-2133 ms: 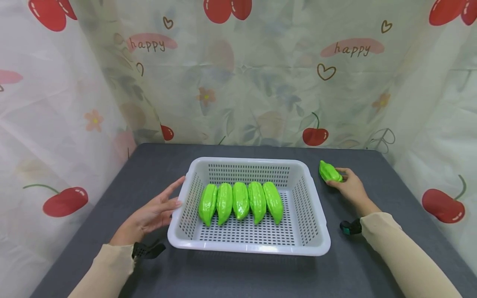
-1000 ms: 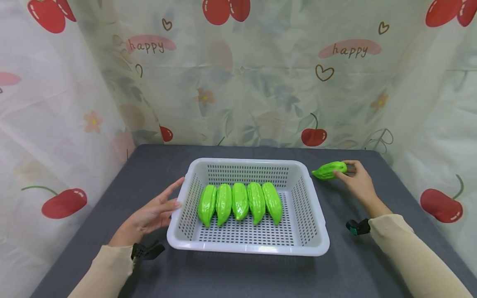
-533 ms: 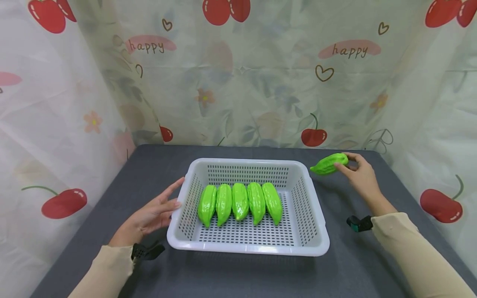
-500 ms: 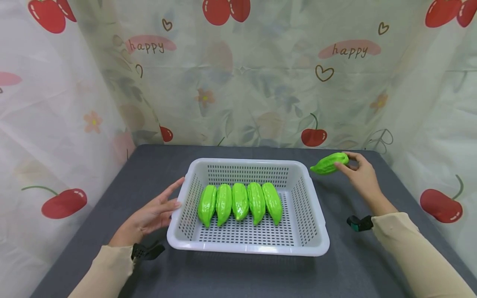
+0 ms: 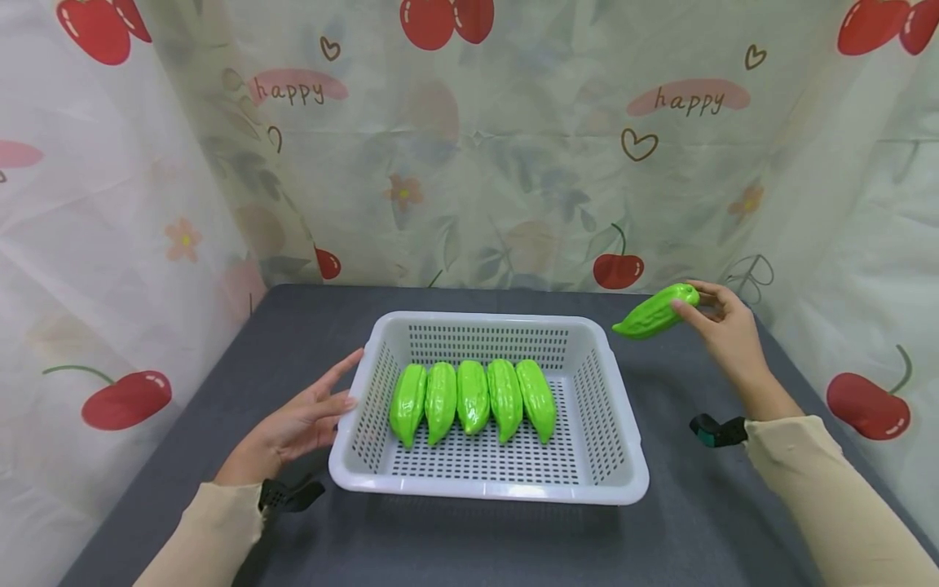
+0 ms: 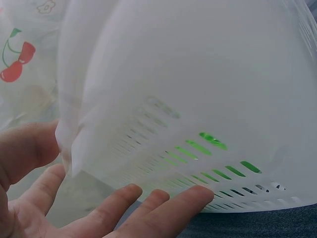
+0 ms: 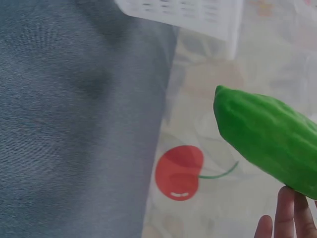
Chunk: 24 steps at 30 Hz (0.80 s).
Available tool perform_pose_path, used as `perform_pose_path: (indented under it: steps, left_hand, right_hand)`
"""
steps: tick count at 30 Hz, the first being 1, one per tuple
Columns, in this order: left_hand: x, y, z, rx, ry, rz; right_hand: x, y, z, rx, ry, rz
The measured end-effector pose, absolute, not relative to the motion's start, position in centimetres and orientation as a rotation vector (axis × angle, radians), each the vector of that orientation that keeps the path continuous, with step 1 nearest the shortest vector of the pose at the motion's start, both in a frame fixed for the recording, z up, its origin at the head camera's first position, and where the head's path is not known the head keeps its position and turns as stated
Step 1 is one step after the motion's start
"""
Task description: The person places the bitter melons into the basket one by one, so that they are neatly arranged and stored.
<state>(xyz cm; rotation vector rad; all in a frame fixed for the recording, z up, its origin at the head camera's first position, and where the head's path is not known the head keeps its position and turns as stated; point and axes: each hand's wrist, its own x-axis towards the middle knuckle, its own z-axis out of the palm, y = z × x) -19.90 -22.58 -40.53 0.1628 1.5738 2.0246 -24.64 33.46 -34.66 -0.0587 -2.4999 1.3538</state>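
My right hand (image 5: pixel 726 328) pinches a green bitter melon (image 5: pixel 655 313) between thumb and fingers, raised above the table to the right of the basket. Its pointed tip faces left and slightly down. In the right wrist view the bitter melon (image 7: pixel 270 136) fills the right side, with fingertips (image 7: pixel 285 203) beneath it. A white slotted plastic basket (image 5: pixel 484 491) stands mid-table, and several more bitter melons (image 5: pixel 473 397) lie in a row inside. The left hand (image 5: pixel 293 424) touches the basket's left side, fingers extended. Seen from the left wrist, its fingers (image 6: pixel 173 208) lie along the slotted wall (image 6: pixel 198 74).
The table (image 5: pixel 499 542) has a dark grey cover. A pale curtain (image 5: pixel 477 163) printed with cherries hangs behind it and along both sides. To the right of the melon row, part of the basket's slotted floor shows. Each wrist wears a black strap (image 5: pixel 722 432).
My right hand has lifted the bitter melon off the table, moving it up and rightward and swinging its tip to the left. The left hand, basket and row of bitter melons have stayed put.
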Motion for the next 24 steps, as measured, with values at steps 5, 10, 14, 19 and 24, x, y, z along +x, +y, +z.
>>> perform_pose_path:
  steps: [5, 10, 14, 19, 24]
  left_hand:
    - [-19.9, -22.6, -40.6, 0.16, 1.577, 2.025]
    - [-19.9, -22.6, -40.6, 0.16, 1.582, 2.024]
    - [-19.9, -22.6, -40.6, 0.161, 1.586, 2.022]
    - [-19.9, -22.5, -40.5, 0.183, 1.591, 2.012]
    - [-20.0, -22.5, -40.4, 0.219, 1.594, 1.993]
  right_hand:
    - [-24.6, 33.4, -33.9, -0.016, -2.419, 1.398]
    - [-24.6, 33.3, -33.4, 0.021, -2.346, 1.423]
    - [-24.5, 33.1, -33.1, 0.052, -2.315, 1.448]
    - [-24.5, 32.8, -32.9, 0.097, -2.284, 1.461]
    - [-24.4, 32.3, -33.0, 0.139, -2.304, 1.463]
